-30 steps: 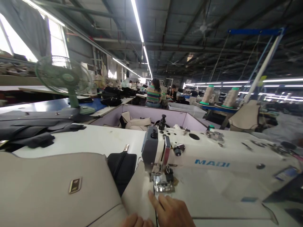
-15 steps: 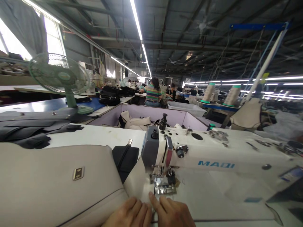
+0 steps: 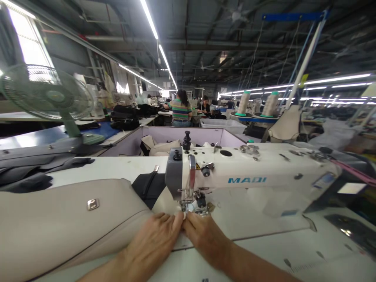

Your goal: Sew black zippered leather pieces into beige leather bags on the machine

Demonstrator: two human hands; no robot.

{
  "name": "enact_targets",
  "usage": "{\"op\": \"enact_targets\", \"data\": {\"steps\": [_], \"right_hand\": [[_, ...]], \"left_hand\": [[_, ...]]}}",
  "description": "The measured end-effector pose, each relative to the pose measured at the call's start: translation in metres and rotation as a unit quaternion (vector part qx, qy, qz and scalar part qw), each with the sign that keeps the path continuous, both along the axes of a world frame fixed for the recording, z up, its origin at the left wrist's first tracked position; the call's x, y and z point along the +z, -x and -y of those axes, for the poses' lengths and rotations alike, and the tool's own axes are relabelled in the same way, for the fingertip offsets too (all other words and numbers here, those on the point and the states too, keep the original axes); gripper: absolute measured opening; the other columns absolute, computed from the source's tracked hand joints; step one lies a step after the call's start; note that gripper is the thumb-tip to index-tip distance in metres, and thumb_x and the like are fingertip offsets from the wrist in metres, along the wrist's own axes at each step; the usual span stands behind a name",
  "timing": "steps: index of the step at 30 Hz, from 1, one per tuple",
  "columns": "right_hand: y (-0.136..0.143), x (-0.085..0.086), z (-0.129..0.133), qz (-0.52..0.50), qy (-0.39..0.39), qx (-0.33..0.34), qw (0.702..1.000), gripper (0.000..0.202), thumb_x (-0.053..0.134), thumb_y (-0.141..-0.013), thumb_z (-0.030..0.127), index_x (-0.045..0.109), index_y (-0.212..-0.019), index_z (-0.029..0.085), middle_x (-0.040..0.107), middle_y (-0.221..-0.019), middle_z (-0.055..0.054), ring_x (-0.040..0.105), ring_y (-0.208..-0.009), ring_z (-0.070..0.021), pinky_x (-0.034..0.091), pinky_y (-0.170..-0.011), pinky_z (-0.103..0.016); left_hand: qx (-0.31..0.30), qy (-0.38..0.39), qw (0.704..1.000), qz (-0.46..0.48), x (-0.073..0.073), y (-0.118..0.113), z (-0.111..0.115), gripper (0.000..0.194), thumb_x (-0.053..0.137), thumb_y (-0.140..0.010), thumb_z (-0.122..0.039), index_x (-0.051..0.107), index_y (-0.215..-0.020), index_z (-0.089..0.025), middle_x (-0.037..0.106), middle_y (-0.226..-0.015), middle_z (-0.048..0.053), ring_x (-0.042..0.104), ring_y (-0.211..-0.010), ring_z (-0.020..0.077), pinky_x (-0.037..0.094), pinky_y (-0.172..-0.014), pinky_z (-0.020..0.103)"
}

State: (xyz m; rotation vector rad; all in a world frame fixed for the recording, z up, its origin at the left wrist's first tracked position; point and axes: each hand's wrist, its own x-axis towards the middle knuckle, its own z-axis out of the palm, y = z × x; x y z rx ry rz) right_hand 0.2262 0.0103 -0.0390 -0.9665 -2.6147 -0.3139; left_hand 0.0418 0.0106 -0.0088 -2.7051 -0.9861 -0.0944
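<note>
the left hand (image 3: 160, 233) and right hand (image 3: 205, 235) are bare, knuckles (image 3: 161, 216) rounded; the left forearm (image 3: 113, 264) and right forearm (image 3: 252, 260) are uncovered too, tapering smoothly toward the wrists (image 3: 133, 246).

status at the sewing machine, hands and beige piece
Left hand and right hand together at the presser foot. Beige piece beside left hand, near edge hidden. Black piece lying close behind it.

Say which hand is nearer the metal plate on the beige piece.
Left. The left hand is to the right of the metal plate, closer to the camera; the right hand is farther right, beyond the left one.
</note>
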Motion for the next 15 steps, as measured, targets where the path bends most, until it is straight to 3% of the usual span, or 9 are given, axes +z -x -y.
{"op": "enact_targets", "data": {"steps": [3, 6, 9, 12, 15], "right_hand": [[0.001, -0.003, -0.001, 0.0, -0.023, 0.012, 1.0, 0.012, 0.055, -0.088, 0.002, 0.053, -0.09, 0.014, 0.056, -0.087, -0.004, 0.052, -0.073, -0.0185, 0.039, -0.057, -0.03], [0.0, -0.001, 0.0, 0.003, -0.012, 0.021, 1.0, 0.015, 0.058, -0.086, 0.002, 0.052, -0.086, 0.015, 0.056, -0.087, -0.003, 0.05, -0.072, -0.0177, 0.036, -0.056, -0.03], [0.0, 0.002, 0.002, 0.004, 0.005, 0.025, 1.0, 0.013, 0.057, -0.089, 0.006, 0.051, -0.084, 0.016, 0.055, -0.086, -0.002, 0.051, -0.074, -0.0173, 0.035, -0.058, -0.03], [0.0, 0.002, 0.005, -0.01, -0.011, 0.013, 1.0, 0.013, 0.051, -0.093, 0.006, 0.051, -0.084, 0.016, 0.056, -0.083, -0.002, 0.052, -0.072, -0.017, 0.033, -0.056, -0.03], [0.0, 0.0, 0.011, -0.05, -0.055, 0.023, 0.997, 0.023, 0.034, -0.1, 0.011, 0.055, -0.089, 0.015, 0.055, -0.075, -0.001, 0.051, -0.064, -0.0166, 0.028, -0.049, -0.031]], "left_hand": [[-0.037, -0.01, 0.999, 0.013, 0.004, 0.014, 0.005, 0.029, 0.048, -0.086, -0.005, 0.049, -0.114, -0.013, 0.063, -0.11, 0.009, 0.061, -0.095, 0.0208, 0.049, -0.082, 0.034], [-0.064, -0.136, 0.989, 0.014, 0.004, 0.03, 0.016, 0.032, 0.049, -0.092, -0.021, 0.049, -0.125, -0.017, 0.053, -0.133, 0.01, 0.05, -0.12, 0.026, 0.037, -0.101, 0.042], [-0.067, -0.184, 0.98, -0.022, 0.003, 0.039, 0.023, 0.036, 0.048, -0.094, -0.022, 0.049, -0.129, -0.016, 0.064, -0.117, 0.008, 0.06, -0.104, 0.0238, 0.043, -0.091, 0.04], [-0.111, -0.166, 0.978, -0.062, 0.001, 0.037, 0.02, 0.031, 0.05, -0.091, -0.012, 0.055, -0.122, -0.011, 0.069, -0.104, 0.008, 0.065, -0.087, 0.0207, 0.048, -0.077, 0.035], [-0.158, -0.154, 0.975, -0.034, -0.001, 0.032, 0.013, 0.028, 0.055, -0.089, -0.011, 0.059, -0.116, -0.009, 0.07, -0.102, 0.008, 0.064, -0.084, 0.019, 0.048, -0.076, 0.033]]}}
